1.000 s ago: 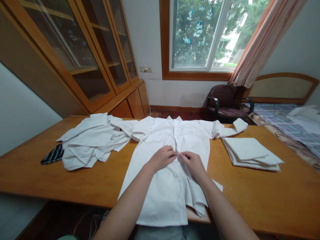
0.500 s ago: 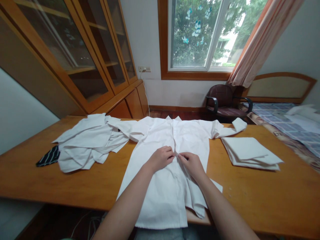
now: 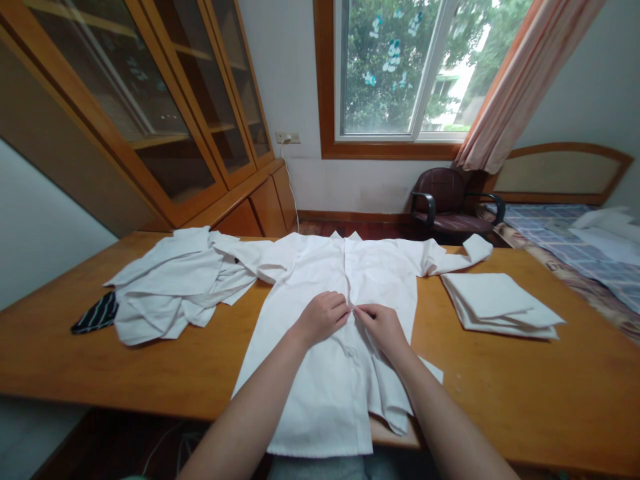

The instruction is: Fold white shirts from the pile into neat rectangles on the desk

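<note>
A white shirt (image 3: 320, 380) lies spread front-up on the wooden table (image 3: 525, 387), collar at the far edge and hem hanging over the near edge. My left hand (image 3: 324, 316) and my right hand (image 3: 381, 325) meet at the shirt's middle front strip. Both have fingers curled and pinched on the fabric there, fingertips almost touching. What is between the fingertips is too small to make out.
A heap of crumpled white garments (image 3: 175, 283) lies to the left with a dark striped cloth (image 3: 96, 313) at its edge. A folded white stack (image 3: 497, 303) sits to the right. Glass-door cabinet (image 3: 150, 100), armchair (image 3: 453, 203) and bed (image 3: 585, 257) stand beyond the table.
My hands have stayed pinched at the same spot on the shirt front. The view has shifted slightly; nothing else has moved.
</note>
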Tool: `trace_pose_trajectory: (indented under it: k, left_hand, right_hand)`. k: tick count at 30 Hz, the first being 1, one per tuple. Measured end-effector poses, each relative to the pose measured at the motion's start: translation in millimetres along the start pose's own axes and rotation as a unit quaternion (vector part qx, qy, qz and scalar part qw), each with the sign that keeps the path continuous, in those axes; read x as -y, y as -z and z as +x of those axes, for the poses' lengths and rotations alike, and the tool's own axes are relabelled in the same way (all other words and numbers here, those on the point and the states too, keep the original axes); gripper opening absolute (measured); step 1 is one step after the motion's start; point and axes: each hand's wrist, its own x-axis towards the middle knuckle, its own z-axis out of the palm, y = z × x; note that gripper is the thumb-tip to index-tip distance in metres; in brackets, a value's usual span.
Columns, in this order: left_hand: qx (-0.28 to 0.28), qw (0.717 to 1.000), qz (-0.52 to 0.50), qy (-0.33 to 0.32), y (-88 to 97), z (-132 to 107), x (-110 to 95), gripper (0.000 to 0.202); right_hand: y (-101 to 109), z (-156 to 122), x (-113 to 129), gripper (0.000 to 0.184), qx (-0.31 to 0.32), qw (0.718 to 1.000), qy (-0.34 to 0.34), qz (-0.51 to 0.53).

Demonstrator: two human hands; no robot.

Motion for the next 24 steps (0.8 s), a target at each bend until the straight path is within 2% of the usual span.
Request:
trace_pose_trajectory:
  k: [10,24]
  left_hand:
    - [-0.028,0.999,0.030,-0.011,1.5,0.6,-1.8,0.022]
    - [-0.036,0.998,0.050,-0.027,0.5,-0.2,-1.6,0.021]
  right_hand:
    - [-0.7,-0.6,-0.5,0.028,-0.002,1.000,-0.001,0.004]
    - [-2.3,0.0,-4.2,0.027,-0.018,0.999,-0.001,0.026]
